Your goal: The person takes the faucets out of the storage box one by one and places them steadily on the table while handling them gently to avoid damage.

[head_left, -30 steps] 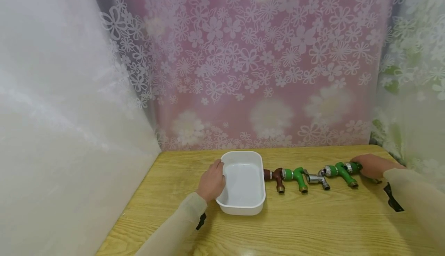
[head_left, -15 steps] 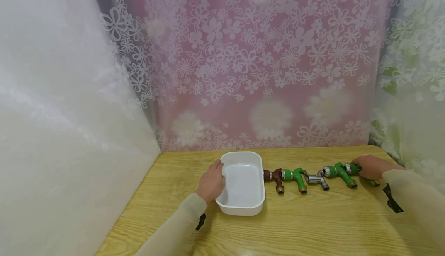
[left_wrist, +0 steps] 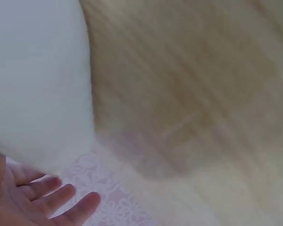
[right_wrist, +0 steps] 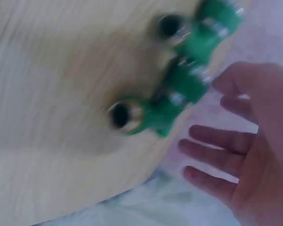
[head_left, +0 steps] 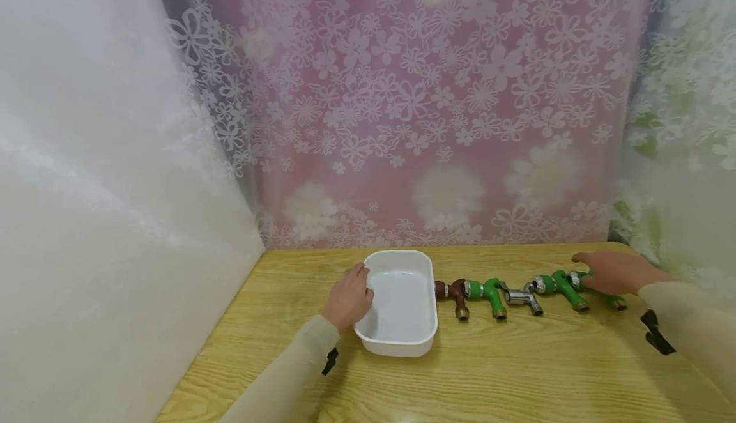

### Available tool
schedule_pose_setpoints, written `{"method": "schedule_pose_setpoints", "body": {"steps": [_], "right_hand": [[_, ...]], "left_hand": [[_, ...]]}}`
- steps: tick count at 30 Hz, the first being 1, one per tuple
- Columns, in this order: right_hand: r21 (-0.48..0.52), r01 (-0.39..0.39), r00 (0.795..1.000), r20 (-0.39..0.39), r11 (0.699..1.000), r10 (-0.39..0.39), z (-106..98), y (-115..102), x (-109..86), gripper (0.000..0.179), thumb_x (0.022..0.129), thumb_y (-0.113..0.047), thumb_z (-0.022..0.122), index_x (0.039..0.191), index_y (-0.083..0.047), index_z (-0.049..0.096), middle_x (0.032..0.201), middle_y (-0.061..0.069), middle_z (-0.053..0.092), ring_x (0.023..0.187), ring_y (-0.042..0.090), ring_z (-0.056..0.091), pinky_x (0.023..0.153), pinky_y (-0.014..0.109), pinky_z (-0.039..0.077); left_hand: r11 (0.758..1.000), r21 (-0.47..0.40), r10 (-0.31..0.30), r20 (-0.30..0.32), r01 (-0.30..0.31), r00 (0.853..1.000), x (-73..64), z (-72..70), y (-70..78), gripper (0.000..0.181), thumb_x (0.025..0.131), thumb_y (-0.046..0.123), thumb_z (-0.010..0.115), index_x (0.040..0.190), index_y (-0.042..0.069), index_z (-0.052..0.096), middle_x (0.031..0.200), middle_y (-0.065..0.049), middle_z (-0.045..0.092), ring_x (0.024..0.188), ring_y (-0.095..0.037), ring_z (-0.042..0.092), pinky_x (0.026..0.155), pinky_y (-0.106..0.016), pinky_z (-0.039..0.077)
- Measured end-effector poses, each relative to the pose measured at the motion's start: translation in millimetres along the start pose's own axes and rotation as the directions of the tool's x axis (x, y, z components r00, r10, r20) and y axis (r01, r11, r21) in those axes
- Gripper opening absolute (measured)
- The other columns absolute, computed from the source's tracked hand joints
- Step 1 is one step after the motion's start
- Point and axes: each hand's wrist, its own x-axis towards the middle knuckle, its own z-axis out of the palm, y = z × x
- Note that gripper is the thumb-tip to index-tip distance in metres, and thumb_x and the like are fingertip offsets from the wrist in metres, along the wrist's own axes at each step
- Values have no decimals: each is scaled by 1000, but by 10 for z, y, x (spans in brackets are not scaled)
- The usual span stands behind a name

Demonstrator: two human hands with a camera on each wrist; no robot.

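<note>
A white plastic basin (head_left: 398,349) stands on the wooden table. My left hand (head_left: 347,298) rests at its left rim; in the left wrist view its fingers (left_wrist: 80,208) are spread and relaxed beside the white wall. To the basin's right lies a row of taps: a brown tap (head_left: 460,300), a green tap (head_left: 493,294), a chrome tap (head_left: 521,296) and another green tap (head_left: 566,287). My right hand (head_left: 620,272) hovers by the rightmost green tap (right_wrist: 162,113), partly hiding it in the head view. The right wrist view shows loose fingers (right_wrist: 217,157) apart from that tap.
Wood-grain table (head_left: 489,378) spreads in front of the basin and taps. A pink flowered curtain (head_left: 437,123) hangs behind its back edge, with a pale sheet (head_left: 115,186) on the left and a green-patterned one (head_left: 684,154) on the right.
My right hand has let go of the rightmost green tap and its fingers have opened; more of the tap's spout shows. The left hand and basin have hardly moved.
</note>
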Motion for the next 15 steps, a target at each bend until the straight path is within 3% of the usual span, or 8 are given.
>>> {"method": "schedule_pose_setpoints", "body": {"steps": [3,6,10,12,15], "right_hand": [[-5,49,996,-70,999,-50,-99,-253,13,56,95,-34,66,137,1,57,126,31,62,81,29,69,64,50,54],[-23,88,985,-145,996,-91,-147,-502,38,58,95,-43,66,138,-5,59,133,30,59,89,33,70,75,57,54],[-22,126,971,-200,992,-127,-206,-811,60,72,93,-60,61,144,-10,55,144,27,53,121,48,58,101,76,32],[2,138,970,-203,990,-135,-242,-970,60,80,91,-67,56,148,-12,50,150,25,47,133,49,48,105,81,18],[44,165,968,-198,985,-153,-290,-1211,49,83,92,-71,52,154,-17,42,158,22,38,142,48,37,107,81,12]], "left_hand": [[1000,-7,2,15,-2,1000,-11,-48,-19,47,102,22,51,143,-2,50,152,-20,45,137,-37,48,103,-52,50],[1000,10,-12,57,11,998,-46,-103,-11,53,104,32,50,147,3,47,156,-19,40,143,-36,41,107,-59,44],[998,62,-11,95,5,995,-104,-192,46,63,103,48,46,154,12,41,164,-15,31,151,-35,30,112,-68,31],[997,81,6,107,-15,994,-131,-238,83,67,102,55,45,156,15,38,166,-13,26,153,-34,24,114,-70,25],[994,97,39,131,-52,991,-181,-301,140,74,99,64,42,159,21,34,168,-11,20,156,-32,17,115,-73,18]]}}
